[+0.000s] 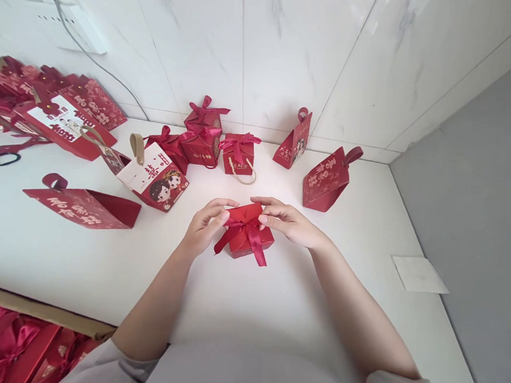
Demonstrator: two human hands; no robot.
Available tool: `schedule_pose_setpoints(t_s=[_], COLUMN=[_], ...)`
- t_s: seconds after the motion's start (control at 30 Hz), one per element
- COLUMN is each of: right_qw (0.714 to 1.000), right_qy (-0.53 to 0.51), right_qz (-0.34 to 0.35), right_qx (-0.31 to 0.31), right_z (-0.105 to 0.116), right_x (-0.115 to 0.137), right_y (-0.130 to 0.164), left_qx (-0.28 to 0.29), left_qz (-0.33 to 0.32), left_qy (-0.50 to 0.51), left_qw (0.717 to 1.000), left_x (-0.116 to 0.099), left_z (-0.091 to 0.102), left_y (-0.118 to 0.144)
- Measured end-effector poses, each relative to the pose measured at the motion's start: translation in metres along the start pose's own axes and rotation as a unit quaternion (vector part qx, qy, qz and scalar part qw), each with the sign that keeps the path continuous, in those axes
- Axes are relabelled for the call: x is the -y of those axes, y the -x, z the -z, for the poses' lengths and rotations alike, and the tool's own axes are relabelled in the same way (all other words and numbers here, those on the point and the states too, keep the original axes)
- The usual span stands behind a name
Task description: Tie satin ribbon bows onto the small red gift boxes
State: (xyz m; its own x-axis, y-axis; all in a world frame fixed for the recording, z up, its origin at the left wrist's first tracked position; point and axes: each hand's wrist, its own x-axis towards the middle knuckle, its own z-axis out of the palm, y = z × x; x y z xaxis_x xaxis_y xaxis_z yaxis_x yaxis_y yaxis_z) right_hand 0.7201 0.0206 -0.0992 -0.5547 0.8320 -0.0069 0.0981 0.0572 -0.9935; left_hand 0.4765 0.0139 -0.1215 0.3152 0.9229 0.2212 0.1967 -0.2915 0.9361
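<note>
A small red gift box (251, 251) sits on the white table in front of me, tied on top with a red satin ribbon bow (244, 227). The ribbon's two tails hang over the near side of the box. My left hand (207, 223) is at the left of the bow, its thumb and fingers closed on the ribbon's left loop. On the opposite side, my right hand (292, 223) pinches the right part of the ribbon, thumb in front and index finger stretched over the box's far top edge. My fingertips partly hide the bow's loops.
Several ribboned boxes (239, 155) stand near the tiled wall. Red handled boxes (326, 179) are at right; more (81, 208) stand at left, beside black-handled scissors (5, 159). A carton (38, 310) of ribboned boxes is at lower left. A white card (419, 274) lies at right.
</note>
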Motion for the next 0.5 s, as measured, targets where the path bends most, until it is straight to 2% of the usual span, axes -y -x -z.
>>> schedule_pose_setpoints(t_s=[0.13, 0.3, 0.43, 0.5], right_qw=[1.000, 0.997, 0.997, 0.997], right_qy=[0.015, 0.036, 0.038, 0.032], right_qz=[0.010, 0.042, 0.042, 0.030], right_qx=[-0.017, -0.045, -0.059, -0.060], right_z=[-0.005, -0.009, -0.008, -0.005], right_x=[0.000, 0.001, 0.000, 0.000], right_y=[-0.001, -0.001, -0.001, 0.000], left_qx=[-0.035, -0.002, 0.043, 0.004], left_qz=[0.003, 0.009, 0.007, 0.009], left_qy=[-0.010, -0.080, -0.058, -0.046], left_qw=[0.999, 0.997, 0.997, 0.999], left_x=[-0.004, -0.013, -0.011, -0.007], left_z=[-0.013, -0.025, -0.014, -0.002], left_y=[0.001, 0.002, 0.001, 0.000])
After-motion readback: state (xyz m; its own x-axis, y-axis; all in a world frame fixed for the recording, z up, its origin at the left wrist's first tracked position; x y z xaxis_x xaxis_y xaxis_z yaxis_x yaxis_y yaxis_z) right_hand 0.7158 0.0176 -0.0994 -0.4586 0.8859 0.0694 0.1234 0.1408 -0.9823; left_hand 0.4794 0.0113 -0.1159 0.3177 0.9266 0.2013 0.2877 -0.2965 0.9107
